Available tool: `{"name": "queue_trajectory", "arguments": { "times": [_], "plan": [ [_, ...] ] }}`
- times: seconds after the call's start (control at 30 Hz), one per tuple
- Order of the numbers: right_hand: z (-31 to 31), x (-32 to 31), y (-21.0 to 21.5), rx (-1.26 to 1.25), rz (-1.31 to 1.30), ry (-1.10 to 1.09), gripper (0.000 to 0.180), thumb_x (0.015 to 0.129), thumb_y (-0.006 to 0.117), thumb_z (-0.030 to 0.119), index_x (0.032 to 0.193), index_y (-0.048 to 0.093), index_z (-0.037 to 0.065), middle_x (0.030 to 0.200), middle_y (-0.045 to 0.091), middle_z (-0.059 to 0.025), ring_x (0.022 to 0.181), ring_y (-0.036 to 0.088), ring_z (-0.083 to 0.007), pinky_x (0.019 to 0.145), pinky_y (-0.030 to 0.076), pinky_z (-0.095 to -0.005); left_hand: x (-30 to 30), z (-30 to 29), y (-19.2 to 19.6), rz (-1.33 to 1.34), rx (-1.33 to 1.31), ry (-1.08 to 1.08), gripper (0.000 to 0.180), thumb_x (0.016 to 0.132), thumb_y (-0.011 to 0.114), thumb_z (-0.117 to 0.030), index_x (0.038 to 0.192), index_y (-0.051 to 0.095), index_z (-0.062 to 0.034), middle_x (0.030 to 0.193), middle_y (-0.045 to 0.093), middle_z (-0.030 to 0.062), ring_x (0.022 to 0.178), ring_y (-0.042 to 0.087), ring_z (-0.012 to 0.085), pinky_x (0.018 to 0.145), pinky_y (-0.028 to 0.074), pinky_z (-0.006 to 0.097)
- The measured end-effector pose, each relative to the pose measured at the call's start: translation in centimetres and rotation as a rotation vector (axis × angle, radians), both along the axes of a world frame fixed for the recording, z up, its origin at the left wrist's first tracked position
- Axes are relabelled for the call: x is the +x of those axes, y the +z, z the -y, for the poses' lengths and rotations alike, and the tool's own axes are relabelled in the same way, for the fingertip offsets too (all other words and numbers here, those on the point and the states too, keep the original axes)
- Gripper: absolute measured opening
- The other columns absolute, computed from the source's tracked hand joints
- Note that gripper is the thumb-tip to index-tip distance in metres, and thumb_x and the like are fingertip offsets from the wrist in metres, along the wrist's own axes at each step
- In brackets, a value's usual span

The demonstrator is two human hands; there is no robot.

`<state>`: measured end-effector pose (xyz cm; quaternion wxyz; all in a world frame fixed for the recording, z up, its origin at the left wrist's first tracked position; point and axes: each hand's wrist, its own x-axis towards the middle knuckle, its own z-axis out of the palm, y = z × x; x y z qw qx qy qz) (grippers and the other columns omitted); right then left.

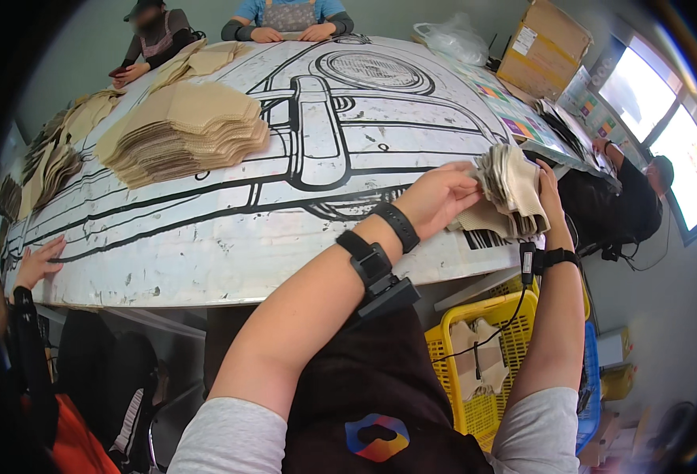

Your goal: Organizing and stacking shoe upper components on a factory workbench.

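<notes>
While the right hand (552, 199) clamps the beige fabric bundle (514, 186) at the right near edge of the bench (222, 272), keep its layers aligned — soft, knit-like cloth probably skews under uneven pressure. The left hand (437, 197) meets the bundle's left side; whether that grip is pinched cannot be told. Far left: a thick, wavy-edged stack (186, 130).

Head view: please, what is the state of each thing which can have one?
Small fabric stack, bent
Left hand, fingers bent at that stack's left
Right hand, at that stack's right, grip partly hidden
Large fabric stack, piled in layers
Yellow basket, open-topped, holding fabric pieces
Plastic bag, crumpled
</notes>
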<state>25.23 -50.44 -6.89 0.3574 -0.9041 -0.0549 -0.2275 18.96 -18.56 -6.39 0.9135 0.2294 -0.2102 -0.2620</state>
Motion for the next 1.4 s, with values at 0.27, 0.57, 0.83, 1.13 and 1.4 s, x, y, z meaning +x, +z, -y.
{"name": "queue_trajectory", "arguments": {
  "times": [0.27,0.57,0.83,1.13,1.4],
  "plan": [
    [-0.1,-0.2,0.2,0.134,0.029,0.026,0.036,0.093,0.031,0.020,0.123,0.045,0.005,0.122,0.046,-0.0123,0.108,0.046,-0.0192,0.094,0.035,-0.0268,0.9,-0.2,-2.0,0.418,0.662,0.113,0.039,0.084,0.041,-0.002,0.123,0.046,0.0020,0.120,0.051,0.0075,0.109,0.047,0.0146,0.092,0.034,0.025],
    [-2.6,-1.1,1.5,0.136,0.008,-0.032,0.039,0.091,0.033,0.027,0.122,0.048,0.007,0.125,0.045,-0.0123,0.115,0.040,-0.0218,0.099,0.027,-0.0285,-0.3,-1.0,-2.2,0.078,0.424,0.185,0.031,0.086,0.045,-0.010,0.116,0.049,-0.0034,0.105,0.057,0.0044,0.098,0.050,0.0112,0.087,0.039,0.029],
    [-0.9,-0.2,0.9,0.142,0.003,0.004,0.039,0.091,0.032,0.023,0.122,0.047,0.005,0.121,0.046,-0.0119,0.111,0.042,-0.0185,0.095,0.032,-0.0258,-0.5,-1.3,-1.5,0.259,0.450,0.165,0.035,0.087,0.043,-0.015,0.119,0.049,-0.0029,0.115,0.053,0.0047,0.106,0.045,0.0145,0.096,0.030,0.031],
    [0.3,0.1,0.4,-0.175,0.098,-0.003,0.038,0.091,0.031,0.019,0.122,0.046,0.004,0.126,0.043,-0.0126,0.114,0.041,-0.0220,0.098,0.030,-0.0279,0.0,-1.4,-1.9,0.078,0.523,0.025,0.034,0.085,0.046,-0.020,0.118,0.050,-0.0113,0.109,0.054,0.0017,0.099,0.048,0.0122,0.091,0.033,0.029],
    [-2.0,-1.1,1.3,-0.045,0.062,-0.019,0.038,0.092,0.032,0.022,0.122,0.047,0.005,0.126,0.043,-0.0130,0.117,0.038,-0.0231,0.100,0.026,-0.0285,1.5,-1.8,-2.9,-0.024,0.386,-0.037,0.034,0.084,0.048,-0.023,0.113,0.052,-0.0065,0.107,0.057,0.0051,0.098,0.050,0.0173,0.089,0.034,0.031]
  ]
}}
